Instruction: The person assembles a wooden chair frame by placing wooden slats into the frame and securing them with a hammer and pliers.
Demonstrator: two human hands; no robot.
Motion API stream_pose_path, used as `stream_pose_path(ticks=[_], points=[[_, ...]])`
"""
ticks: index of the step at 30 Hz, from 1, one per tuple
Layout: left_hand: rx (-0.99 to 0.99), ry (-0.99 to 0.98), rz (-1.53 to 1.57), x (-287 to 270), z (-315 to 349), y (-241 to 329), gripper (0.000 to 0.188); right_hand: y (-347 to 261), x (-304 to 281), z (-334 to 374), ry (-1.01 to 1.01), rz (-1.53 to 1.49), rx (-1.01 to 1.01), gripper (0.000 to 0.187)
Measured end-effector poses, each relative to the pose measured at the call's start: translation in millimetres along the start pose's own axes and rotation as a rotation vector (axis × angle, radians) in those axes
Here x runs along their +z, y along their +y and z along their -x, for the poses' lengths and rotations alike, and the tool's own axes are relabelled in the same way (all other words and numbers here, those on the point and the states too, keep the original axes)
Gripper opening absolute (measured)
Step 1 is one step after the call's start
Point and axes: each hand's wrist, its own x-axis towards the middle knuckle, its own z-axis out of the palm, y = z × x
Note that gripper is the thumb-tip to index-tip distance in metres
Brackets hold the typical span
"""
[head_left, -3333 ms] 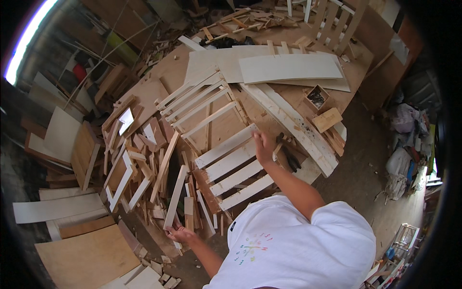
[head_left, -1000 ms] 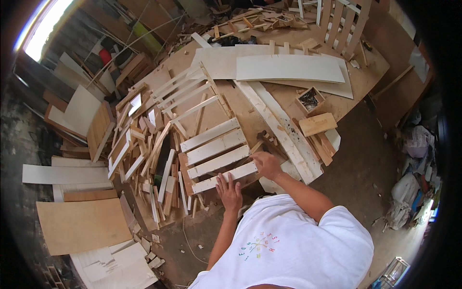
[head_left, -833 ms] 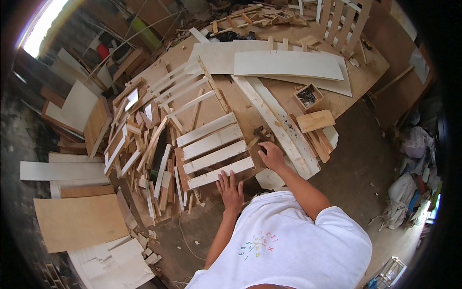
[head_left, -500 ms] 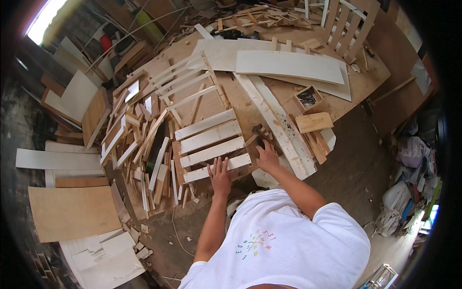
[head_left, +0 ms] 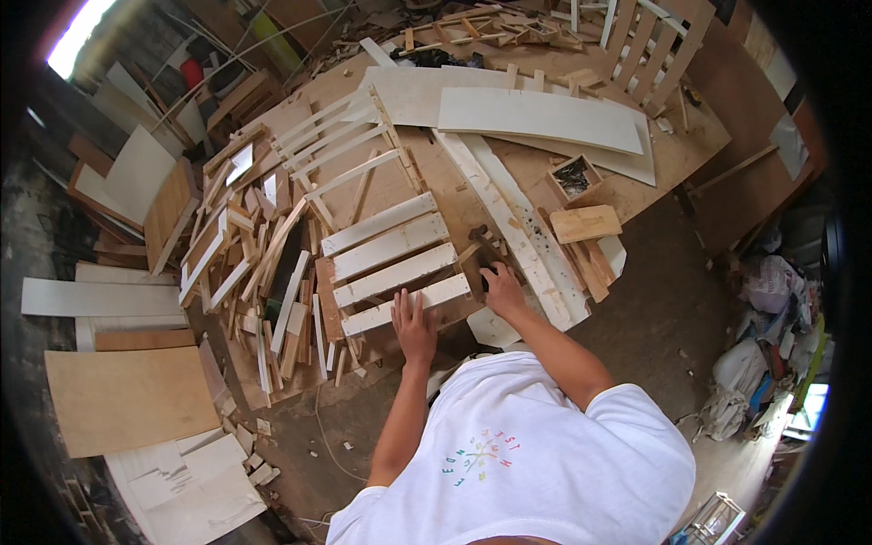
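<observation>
A slatted wooden panel [head_left: 392, 273] with white boards lies at the near edge of the workbench. My left hand [head_left: 415, 331] rests on its nearest slat, fingers stretched out and slightly spread. Just right of the panel, my right hand [head_left: 505, 294] is low over the bench, its fingers bent inward around a dark spot. Whatever they hold, if anything, is hidden. Beyond those fingers lies a hammer [head_left: 489, 240] with a dark head; part of its handle is hard to make out. A second slatted frame [head_left: 350, 150] lies behind the panel.
Loose wood strips [head_left: 263, 245] are heaped on the left. Long white boards [head_left: 513, 227] run along the right, near a small box of metal fasteners [head_left: 576, 179] and a wood block [head_left: 586, 223]. A wide white panel [head_left: 542, 120] lies farther back. Bags [head_left: 740, 363] are on the right.
The whole view has shifted slightly. My left hand stays on the near slat. The fingers of my right hand have drawn a little closer together beside the hammer.
</observation>
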Motion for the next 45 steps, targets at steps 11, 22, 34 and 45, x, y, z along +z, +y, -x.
stream_pose_path(ticks=[11,22,34,45], points=[[-0.070,-0.031,0.035,-30.4,51.4,-11.8,0.064,-26.7,-18.8,-3.3,0.127,-0.216,-0.054,0.056],[-0.125,-0.163,-0.221,-11.7,-19.2,-54.2,0.073,-77.6,-11.1,-7.7,0.296,-0.261,-0.323,0.037],[-0.152,-0.030,-0.022,-34.8,32.0,-37.5,0.063,-33.3,-22.1,-11.6,0.129,-0.445,-0.036,0.038],[-0.232,0.065,0.235,-71.7,72.7,-47.9,0.040,-77.6,-25.3,-24.6,0.240,-0.483,-0.030,0.036]])
